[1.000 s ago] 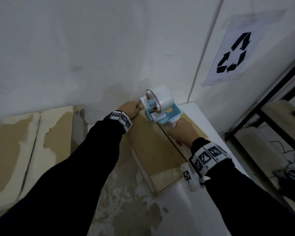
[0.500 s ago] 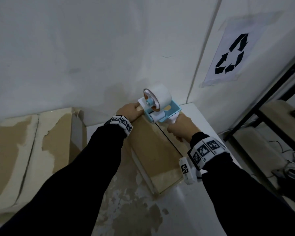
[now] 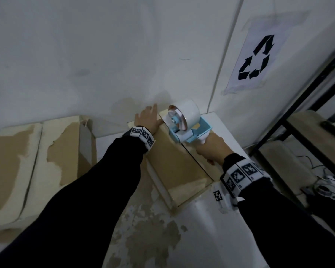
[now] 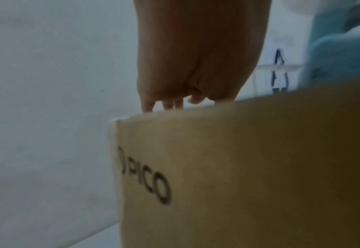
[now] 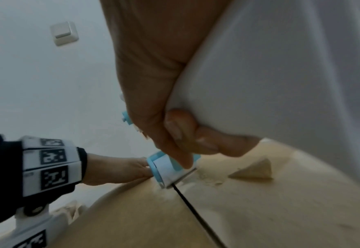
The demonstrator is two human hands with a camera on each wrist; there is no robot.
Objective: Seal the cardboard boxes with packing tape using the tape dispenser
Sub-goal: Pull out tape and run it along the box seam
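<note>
A brown cardboard box [image 3: 172, 163] lies on the white table, its two top flaps meeting in a dark seam [image 3: 196, 163]. The blue-and-white tape dispenser [image 3: 188, 126], carrying a white roll, sits at the seam's far end near the wall. My right hand [image 3: 211, 147] grips its white handle [image 5: 280, 67]. The dispenser's front edge [image 5: 170, 172] touches the seam [image 5: 195, 213]. My left hand [image 3: 149, 120] rests flat on the box's far left corner with straight fingers pointing at the wall, just left of the dispenser. The box's side reads "PICO" [image 4: 145, 181].
A second, larger box [image 3: 37, 161] with torn surface paper stands at the left. The white wall is right behind the box, with a recycling sign [image 3: 255, 60] on it. A black metal rack [image 3: 298, 122] and floor cables [image 3: 327, 186] are at the right.
My left hand's fingers have stretched out flat toward the wall. The dispenser stays at the seam's far end, still held in my right hand.
</note>
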